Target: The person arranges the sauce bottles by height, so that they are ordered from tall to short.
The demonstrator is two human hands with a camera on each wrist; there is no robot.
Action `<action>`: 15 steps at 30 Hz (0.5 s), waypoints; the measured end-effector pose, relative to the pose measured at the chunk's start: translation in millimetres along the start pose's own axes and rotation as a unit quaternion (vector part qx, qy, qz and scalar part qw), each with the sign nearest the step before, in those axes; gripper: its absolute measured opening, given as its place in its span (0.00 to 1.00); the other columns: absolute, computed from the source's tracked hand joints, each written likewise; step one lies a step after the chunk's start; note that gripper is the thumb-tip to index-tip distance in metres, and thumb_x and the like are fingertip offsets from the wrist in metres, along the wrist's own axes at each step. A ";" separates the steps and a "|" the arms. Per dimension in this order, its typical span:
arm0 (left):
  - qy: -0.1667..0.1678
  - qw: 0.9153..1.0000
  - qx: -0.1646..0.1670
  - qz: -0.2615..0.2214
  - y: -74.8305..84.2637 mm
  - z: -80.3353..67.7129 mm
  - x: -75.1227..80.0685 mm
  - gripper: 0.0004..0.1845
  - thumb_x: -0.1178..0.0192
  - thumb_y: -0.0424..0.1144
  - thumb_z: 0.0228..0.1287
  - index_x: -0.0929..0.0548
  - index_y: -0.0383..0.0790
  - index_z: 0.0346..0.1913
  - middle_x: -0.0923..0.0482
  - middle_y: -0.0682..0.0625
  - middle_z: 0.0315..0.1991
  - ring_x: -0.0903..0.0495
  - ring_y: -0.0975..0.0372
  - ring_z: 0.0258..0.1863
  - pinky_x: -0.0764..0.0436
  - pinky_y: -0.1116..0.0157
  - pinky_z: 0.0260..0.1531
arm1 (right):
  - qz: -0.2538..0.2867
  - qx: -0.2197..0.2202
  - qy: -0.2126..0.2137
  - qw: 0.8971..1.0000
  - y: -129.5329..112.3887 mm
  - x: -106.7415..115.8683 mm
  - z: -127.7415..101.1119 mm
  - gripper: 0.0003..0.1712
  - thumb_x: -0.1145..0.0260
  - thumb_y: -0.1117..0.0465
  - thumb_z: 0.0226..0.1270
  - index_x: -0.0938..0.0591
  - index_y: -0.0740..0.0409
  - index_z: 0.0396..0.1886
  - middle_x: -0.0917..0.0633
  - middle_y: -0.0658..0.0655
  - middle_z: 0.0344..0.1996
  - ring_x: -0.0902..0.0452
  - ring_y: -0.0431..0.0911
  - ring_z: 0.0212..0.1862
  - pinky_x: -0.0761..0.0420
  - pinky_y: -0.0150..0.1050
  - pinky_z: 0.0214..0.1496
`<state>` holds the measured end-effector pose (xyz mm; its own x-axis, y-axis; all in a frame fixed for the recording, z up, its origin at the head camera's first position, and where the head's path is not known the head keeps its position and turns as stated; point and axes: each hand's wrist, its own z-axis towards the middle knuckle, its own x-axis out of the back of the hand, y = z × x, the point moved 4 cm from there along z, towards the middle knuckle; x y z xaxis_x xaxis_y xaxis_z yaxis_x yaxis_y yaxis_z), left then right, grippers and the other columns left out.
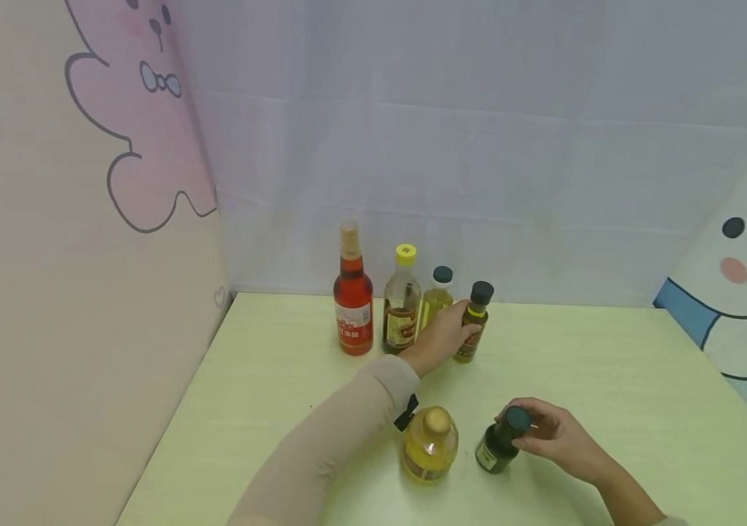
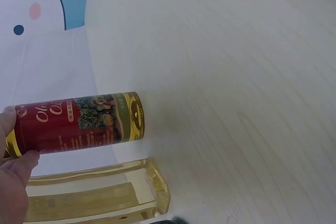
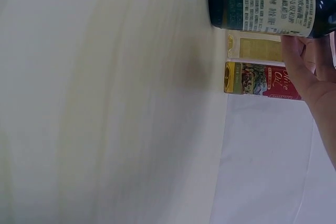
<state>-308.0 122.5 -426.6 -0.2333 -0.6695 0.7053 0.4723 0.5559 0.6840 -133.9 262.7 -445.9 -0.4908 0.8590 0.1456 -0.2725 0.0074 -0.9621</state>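
My left hand [image 1: 441,337] reaches to the back row and grips a small olive oil bottle [image 1: 470,346] near its neck. This bottle has a black cap and, in the left wrist view, a red label with a picture of olives. Beside it stands a clear bottle of yellow oil [image 1: 436,301] with a dark cap, partly hidden by my left hand. Nearer the front, my right hand [image 1: 560,438] holds a dark green glass bottle [image 1: 495,447] around its neck, just below the cap. The green bottle leans slightly, and its white printed label [image 3: 275,9] shows in the right wrist view.
A tall bottle of red liquid [image 1: 352,292] and a yellow-capped bottle of dark sauce [image 1: 401,321] stand to the left in the back row. A round bottle of yellow oil [image 1: 430,446] is between my arms on the pale table [image 1: 623,380]. Curtains [image 1: 479,146] enclose the back and sides.
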 end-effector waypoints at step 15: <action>0.010 1.000 -0.029 -0.004 3.5 -12.5 8.1 0.29 0.41 0.46 0.60 0.35 0.42 0.62 0.26 0.52 0.52 0.26 0.66 0.47 0.27 0.69 0.44 | 0.007 0.003 0.001 1.000 0.4 -0.5 0.2 0.20 0.43 0.79 0.58 0.33 0.77 0.51 0.24 0.69 0.45 0.26 0.51 0.50 0.24 0.42 0.46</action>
<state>-297.6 112.8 -420.9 -0.2209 -0.6835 0.6957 0.5192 0.5214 0.6771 -134.0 262.2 -446.3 -0.4926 0.8603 0.1316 -0.2706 -0.0077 -0.9627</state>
